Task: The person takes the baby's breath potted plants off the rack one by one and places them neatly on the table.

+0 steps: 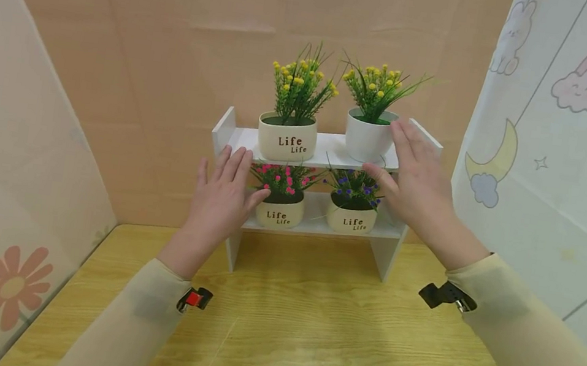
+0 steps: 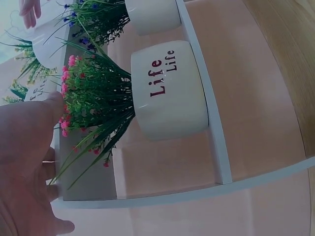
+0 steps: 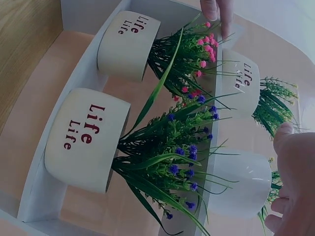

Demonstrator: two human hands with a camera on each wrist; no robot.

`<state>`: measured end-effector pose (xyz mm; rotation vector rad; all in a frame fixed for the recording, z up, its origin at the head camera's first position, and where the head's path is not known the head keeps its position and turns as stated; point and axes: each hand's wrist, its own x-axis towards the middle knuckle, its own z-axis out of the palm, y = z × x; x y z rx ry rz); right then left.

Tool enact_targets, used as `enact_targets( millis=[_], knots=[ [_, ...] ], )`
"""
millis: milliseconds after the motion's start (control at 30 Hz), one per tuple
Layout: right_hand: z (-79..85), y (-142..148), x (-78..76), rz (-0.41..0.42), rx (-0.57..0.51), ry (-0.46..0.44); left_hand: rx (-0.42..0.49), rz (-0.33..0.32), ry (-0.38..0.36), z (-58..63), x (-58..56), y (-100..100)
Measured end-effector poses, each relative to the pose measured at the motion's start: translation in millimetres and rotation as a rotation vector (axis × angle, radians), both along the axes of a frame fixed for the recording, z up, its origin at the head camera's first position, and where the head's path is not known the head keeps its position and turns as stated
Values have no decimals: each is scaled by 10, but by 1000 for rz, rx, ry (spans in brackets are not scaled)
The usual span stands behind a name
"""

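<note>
On the upper board of the white shelf stands, at left, the cream pot with yellow flowers; on its front the word "Life" can be read in bigger letters, and "Life" again in smaller ones, lower and a little to the right, all in dark reddish brown; at right on the same board is the white pot, also with yellow flowers; on the lower board two more cream pots carry the same "Life Life": the pot with pink flowers at left, the pot with blue-purple flowers at right; in both wrist views this writing appears turned sideways.

The right hand is raised at the right side of the white pot; its fingers are extended and grip nothing; in the head view their tips overlap the edge of this pot, yet whether they touch it I cannot tell; the left hand is before the left end of the shelf, near the pot with pink flowers; its fingers are also straight, somewhat spread, and hold nothing; the shelf stands upright on the wooden bench.
</note>
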<state>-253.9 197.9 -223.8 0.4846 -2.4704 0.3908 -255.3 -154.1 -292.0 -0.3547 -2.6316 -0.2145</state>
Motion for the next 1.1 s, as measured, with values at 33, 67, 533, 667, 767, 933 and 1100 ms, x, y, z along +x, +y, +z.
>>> enact_targets(
  millis=[33,67,533,667,767,933,1100],
  knots=[
    [7,5,-8,0,-14,-5,1,-5,8,-4,-6,-1],
    [13,8,-15,1,-27,-8,1,-12,17,-9,-13,-4],
    [193,24,-298,26,-275,-214,26,-80,98,-55,-77,-34],
    [244,38,-404,33,-349,-293,35,-84,97,-82,-96,-27],
    [277,26,-473,31,-391,-337,56,-88,96,-94,-94,-26],
    [314,-9,-550,27,-464,-403,83,-89,74,-78,-73,-32],
    [330,-45,-603,62,-576,-455,67,-77,30,-54,-68,-43]
  ],
)
